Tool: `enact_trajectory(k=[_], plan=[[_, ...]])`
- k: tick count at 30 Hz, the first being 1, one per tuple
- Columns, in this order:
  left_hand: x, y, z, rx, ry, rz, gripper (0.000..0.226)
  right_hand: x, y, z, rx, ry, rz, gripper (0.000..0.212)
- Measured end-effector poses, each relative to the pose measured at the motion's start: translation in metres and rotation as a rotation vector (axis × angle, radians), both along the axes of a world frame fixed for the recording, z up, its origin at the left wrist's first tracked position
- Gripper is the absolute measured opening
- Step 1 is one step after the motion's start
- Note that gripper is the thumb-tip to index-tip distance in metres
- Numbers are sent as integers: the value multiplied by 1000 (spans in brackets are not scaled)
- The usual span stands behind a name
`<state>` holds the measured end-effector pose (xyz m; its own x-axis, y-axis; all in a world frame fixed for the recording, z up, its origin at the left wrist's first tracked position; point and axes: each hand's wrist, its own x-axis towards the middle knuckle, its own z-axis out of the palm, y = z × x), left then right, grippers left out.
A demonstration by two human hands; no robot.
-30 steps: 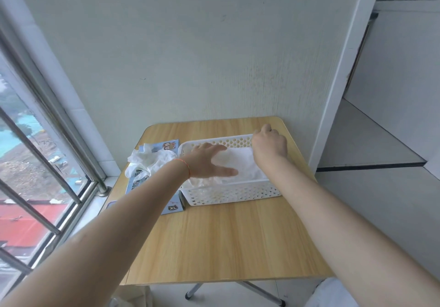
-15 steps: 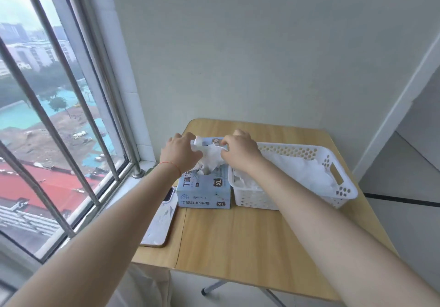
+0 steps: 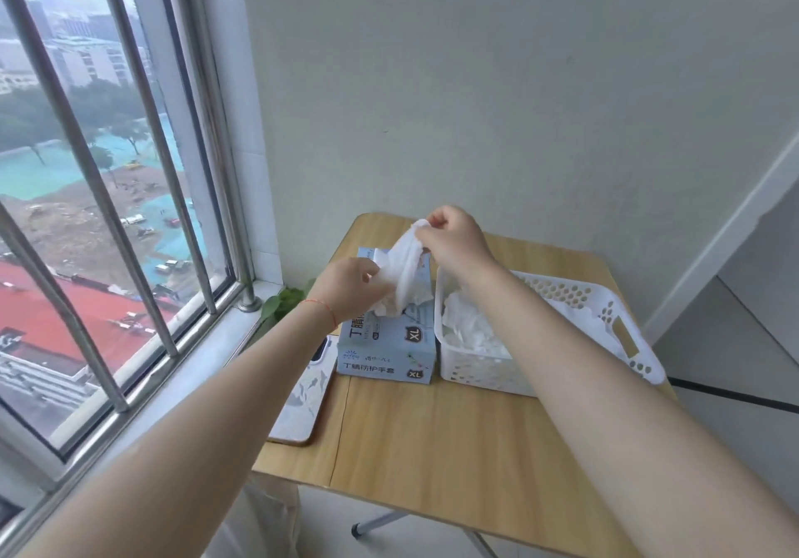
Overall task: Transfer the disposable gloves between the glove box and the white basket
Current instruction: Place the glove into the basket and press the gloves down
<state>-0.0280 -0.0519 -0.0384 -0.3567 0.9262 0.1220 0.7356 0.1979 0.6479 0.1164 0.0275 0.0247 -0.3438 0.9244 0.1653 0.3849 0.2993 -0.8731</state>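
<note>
A pale blue glove box [image 3: 386,352] marked XL stands on the wooden table, left of the white basket [image 3: 631,343]. White gloves [image 3: 469,328] lie heaped inside the basket. My right hand [image 3: 454,239] pinches the top of a white glove [image 3: 404,270] and holds it stretched above the box. My left hand [image 3: 348,287] grips the lower part of the same glove, just over the box opening, where more white gloves bulge out.
A phone [image 3: 302,397] in a patterned case lies at the table's left edge [image 3: 298,466]. A barred window [image 3: 108,194] runs along the left, with green leaves [image 3: 281,302] near the sill. A wall stands right behind the table.
Both hands left the basket and went to the glove box. My right hand has since risen, drawing a glove upward while the left holds its lower part. The view swung left.
</note>
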Motion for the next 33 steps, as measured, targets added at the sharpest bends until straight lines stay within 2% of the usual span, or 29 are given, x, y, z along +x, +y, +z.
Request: enact_trajectory(k=[3, 8, 10, 12, 13, 15, 18, 20, 23, 25, 29, 31, 33], plan=[[-4, 1, 9, 84, -19, 47, 18, 3, 0, 13, -20, 150, -10, 6], [0, -3, 28, 209, -59, 51, 32, 13, -5, 29, -82, 284, 45, 13], [7, -7, 39, 233, -127, 1, 34, 19, -6, 33, -118, 334, 80, 20], [15, -10, 49, 262, -276, -44, 18, 24, -8, 37, -153, 376, 109, 24], [19, -12, 54, 278, -378, -52, 13, 27, -9, 39, -167, 380, 126, 25], [24, -16, 65, 322, -513, -60, 16, 35, -12, 42, -239, 360, 202, 23], [31, -20, 86, 368, -497, -89, 21, 52, -20, 49, -365, 176, 417, 30], [35, -21, 101, 371, -458, -149, 24, 60, -24, 55, -385, 111, 526, 18], [42, -23, 112, 273, -350, -230, 18, 67, -25, 62, -466, 148, 523, 38], [43, -24, 107, 169, -323, -233, 14, 69, -24, 59, -463, 92, 456, 47], [42, -24, 84, 48, -358, -213, 18, 72, -24, 44, -364, 13, 310, 15], [39, -25, 74, -8, -395, -216, 21, 74, -22, 40, -364, 54, 282, 17], [33, -28, 66, -97, -462, -263, 14, 75, -23, 39, -325, 40, 211, 24]])
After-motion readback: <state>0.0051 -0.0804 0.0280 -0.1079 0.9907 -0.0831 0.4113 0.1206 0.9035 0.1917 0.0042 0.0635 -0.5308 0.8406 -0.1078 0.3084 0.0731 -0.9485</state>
